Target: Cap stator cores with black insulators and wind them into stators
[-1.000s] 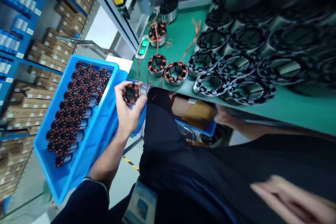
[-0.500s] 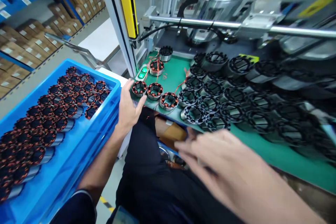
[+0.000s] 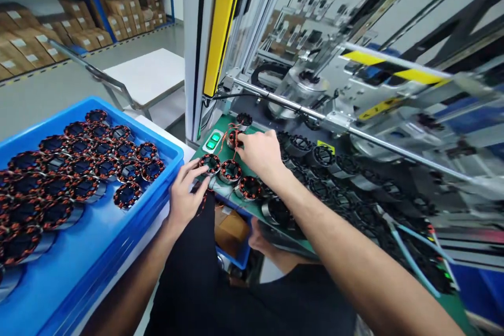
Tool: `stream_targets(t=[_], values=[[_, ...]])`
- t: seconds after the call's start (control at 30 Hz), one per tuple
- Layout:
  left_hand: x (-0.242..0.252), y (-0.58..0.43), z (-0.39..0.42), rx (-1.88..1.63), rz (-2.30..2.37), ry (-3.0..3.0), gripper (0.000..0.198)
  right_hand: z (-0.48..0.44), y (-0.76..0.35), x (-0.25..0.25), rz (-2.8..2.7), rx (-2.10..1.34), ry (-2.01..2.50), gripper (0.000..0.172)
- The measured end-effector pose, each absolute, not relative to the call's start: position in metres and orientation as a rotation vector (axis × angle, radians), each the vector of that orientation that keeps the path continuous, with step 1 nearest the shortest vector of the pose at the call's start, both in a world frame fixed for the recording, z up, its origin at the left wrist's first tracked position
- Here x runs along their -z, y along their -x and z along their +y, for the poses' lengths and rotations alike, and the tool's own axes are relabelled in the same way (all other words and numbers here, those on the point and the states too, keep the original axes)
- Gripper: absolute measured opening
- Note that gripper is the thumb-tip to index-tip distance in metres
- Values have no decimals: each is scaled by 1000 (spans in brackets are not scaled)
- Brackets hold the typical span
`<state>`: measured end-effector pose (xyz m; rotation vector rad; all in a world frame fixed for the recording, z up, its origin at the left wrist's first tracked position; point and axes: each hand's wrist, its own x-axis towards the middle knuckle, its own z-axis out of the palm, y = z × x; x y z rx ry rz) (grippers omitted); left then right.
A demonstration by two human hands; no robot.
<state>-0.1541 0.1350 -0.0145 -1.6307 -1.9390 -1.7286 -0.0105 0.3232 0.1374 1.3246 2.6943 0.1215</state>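
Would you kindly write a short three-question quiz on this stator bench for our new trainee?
1. Fill in: the blue plastic crate of copper-wound round stators sits to the person's ____.
2. True or false: the right hand rests inside that crate.
3. The left hand touches: A a single copper-wound stator at the green bench mat's corner; B a cardboard box; C the yellow post.
Key: 1 left; 2 false; 3 A.

2 bare forearms run to the left hand (image 3: 185, 200) and right hand (image 3: 258, 156), both ungloved; a dark, near-black garment (image 3: 197, 283) covers the lap.
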Motion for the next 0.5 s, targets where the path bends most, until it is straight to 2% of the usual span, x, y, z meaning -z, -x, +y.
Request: stream_targets(t=[0.2, 0.27, 0.33, 0.37, 0.43, 0.5], values=[[20, 157, 139, 1716, -1926, 1618, 25, 271, -48, -184, 2813, -292, -1412, 26], [12, 158, 134, 1689, -1959, 1647, 27, 242, -78, -200, 3041, -278, -1298, 20], [-6, 155, 119, 1674, -1992, 1686, 35, 210, -107, -213, 3293, -119, -1067, 14], [-18, 150, 108, 1712, -2000, 1746, 47, 195, -120, -219, 3362, 25, -929, 13], [-49, 138, 82, 1894, -2007, 2071, 86, 168, -143, -227, 3334, 320, -689, 18], [-78, 122, 60, 2111, -1883, 2788, 120, 151, -159, -227, 3248, 480, -481, 28]])
